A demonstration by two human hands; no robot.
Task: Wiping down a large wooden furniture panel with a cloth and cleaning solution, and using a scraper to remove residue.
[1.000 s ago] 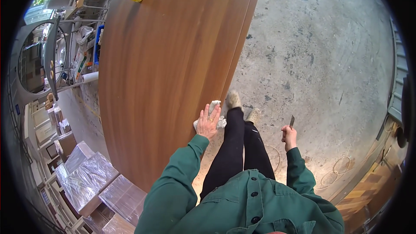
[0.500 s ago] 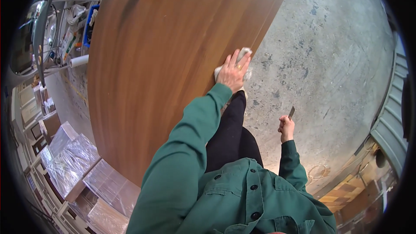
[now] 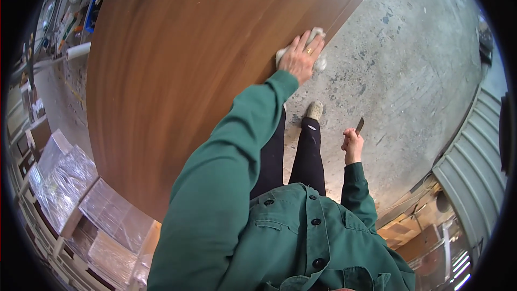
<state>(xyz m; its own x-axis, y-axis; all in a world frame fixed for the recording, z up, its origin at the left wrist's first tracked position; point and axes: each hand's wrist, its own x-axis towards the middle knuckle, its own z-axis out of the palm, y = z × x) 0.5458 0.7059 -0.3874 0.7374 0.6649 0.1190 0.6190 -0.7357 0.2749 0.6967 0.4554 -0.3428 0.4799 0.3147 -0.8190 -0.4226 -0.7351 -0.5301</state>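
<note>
The left hand (image 3: 301, 58) lies flat with its fingers spread, palm down on a crumpled white cloth (image 3: 319, 48), pressing it against the brown wooden panel (image 3: 188, 64) close to the panel's right edge. A ring shows on one finger, and bits of the cloth stick out past the fingertips and on the right side of the hand. The green sleeve of the left arm (image 3: 231, 172) stretches up from the lower part of the view to that edge. The right hand (image 3: 353, 143) is closed in a fist around a small dark blade-like tool (image 3: 360, 125), whose narrow tip points up and slightly right; it is held out to the person's right side, over the floor and well apart from the panel. Between the two arms the person's dark trousers and one light-coloured shoe (image 3: 314, 110) show, the shoe standing on the stained grey concrete floor (image 3: 409, 59) just beside the panel's edge. The panel has a smooth reddish-brown grain and fills the upper left of the view. To its left lie clear plastic-wrapped packs (image 3: 70, 178) and cluttered shelving (image 3: 70, 16). At far right runs a grey corrugated metal wall (image 3: 474, 167).
</note>
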